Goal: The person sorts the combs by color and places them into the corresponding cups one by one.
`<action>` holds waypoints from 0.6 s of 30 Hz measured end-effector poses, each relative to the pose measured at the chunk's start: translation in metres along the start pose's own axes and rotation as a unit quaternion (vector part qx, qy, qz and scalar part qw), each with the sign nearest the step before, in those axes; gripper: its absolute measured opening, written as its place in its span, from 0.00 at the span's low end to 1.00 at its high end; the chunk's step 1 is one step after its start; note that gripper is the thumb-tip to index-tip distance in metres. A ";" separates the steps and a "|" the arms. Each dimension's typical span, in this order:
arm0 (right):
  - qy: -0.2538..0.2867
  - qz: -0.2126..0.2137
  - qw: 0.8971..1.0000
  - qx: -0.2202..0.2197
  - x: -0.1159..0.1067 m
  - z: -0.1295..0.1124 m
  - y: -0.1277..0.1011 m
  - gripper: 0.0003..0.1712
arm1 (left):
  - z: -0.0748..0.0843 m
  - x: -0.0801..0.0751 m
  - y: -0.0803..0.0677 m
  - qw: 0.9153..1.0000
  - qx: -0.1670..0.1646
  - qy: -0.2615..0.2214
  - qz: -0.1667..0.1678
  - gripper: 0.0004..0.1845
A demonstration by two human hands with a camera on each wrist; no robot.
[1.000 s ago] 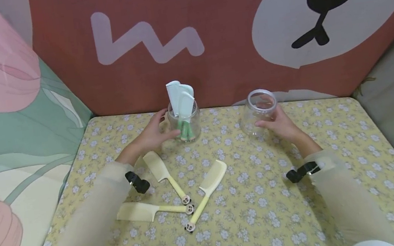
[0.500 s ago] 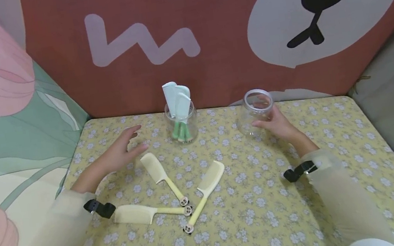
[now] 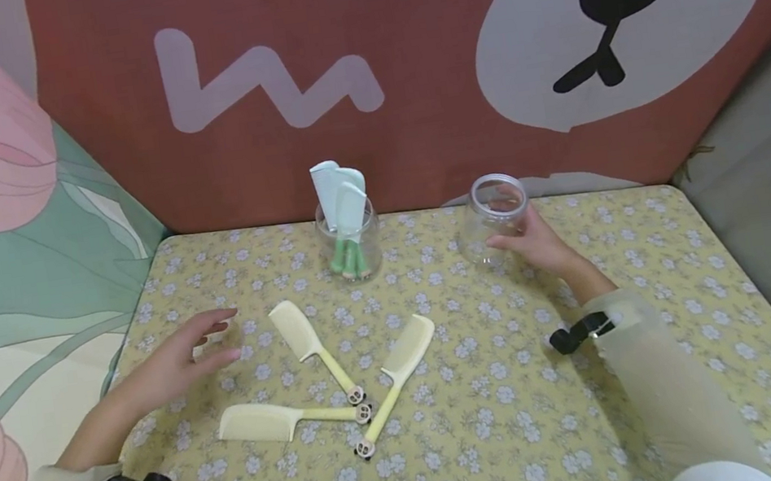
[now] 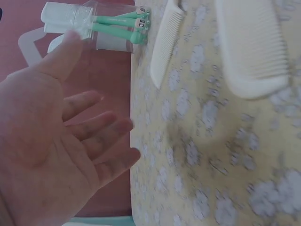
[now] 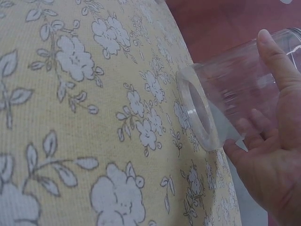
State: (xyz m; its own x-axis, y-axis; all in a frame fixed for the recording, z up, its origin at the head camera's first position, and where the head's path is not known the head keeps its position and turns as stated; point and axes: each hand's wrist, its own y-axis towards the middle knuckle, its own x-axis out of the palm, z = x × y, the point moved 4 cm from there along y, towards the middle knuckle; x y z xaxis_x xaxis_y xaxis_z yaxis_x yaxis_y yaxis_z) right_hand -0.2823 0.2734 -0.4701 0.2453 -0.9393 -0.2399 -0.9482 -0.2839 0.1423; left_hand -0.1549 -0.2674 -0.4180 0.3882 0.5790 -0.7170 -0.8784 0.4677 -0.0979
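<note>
My right hand [image 3: 537, 240] grips a clear jar [image 3: 479, 231] from its right side, thumb in front and fingers round the back; nothing shows inside it. In the right wrist view the jar [image 5: 230, 87] has its base at the flowered cloth. My left hand [image 3: 183, 359] hovers at the table's left with fingers apart, holding nothing. Nearest to it are a yellow comb [image 3: 295, 331] and another yellow comb [image 3: 259, 422], lying flat. A third yellow comb [image 3: 411, 345] lies to their right. Their panda-tipped handles meet near the middle.
A second clear jar [image 3: 373, 246] stands at the back, left of the gripped one. Several pale blue combs [image 3: 351, 208] with green handles stand in it, teeth end up. Behind the table [image 3: 529, 417] rises a red-brown fabric wall [image 3: 425, 103].
My left hand has let go of the jar with blue combs and drawn back left and toward me. My right hand stays on its jar.
</note>
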 end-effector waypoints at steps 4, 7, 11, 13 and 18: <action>0.001 -0.001 1.000 -0.001 0.000 0.000 -0.001 0.52 | -0.003 0.004 -0.015 1.000 0.007 -0.006 -0.010 0.36; 0.001 -0.003 1.000 -0.006 0.000 -0.002 0.000 0.52 | -0.006 0.008 -0.022 1.000 0.007 -0.004 -0.009 0.38; 0.005 -0.004 1.000 -0.009 0.001 -0.002 0.001 0.51 | -0.012 0.014 -0.029 1.000 -0.001 -0.005 -0.012 0.39; 0.006 -0.003 1.000 -0.007 0.002 -0.001 0.001 0.51 | -0.015 0.018 -0.032 1.000 -0.008 -0.018 -0.019 0.38; 0.004 0.000 1.000 -0.002 0.002 0.000 0.000 0.51 | -0.025 0.028 -0.039 0.997 -0.030 -0.052 -0.042 0.32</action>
State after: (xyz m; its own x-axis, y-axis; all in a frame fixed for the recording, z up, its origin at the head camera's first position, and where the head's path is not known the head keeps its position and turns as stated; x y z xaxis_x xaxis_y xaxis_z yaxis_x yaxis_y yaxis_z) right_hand -0.2819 0.2715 -0.4705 0.2467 -0.9407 -0.2327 -0.9475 -0.2845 0.1457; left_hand -0.1169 -0.2856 -0.4515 0.4850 0.6071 -0.6294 -0.8554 0.4789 -0.1972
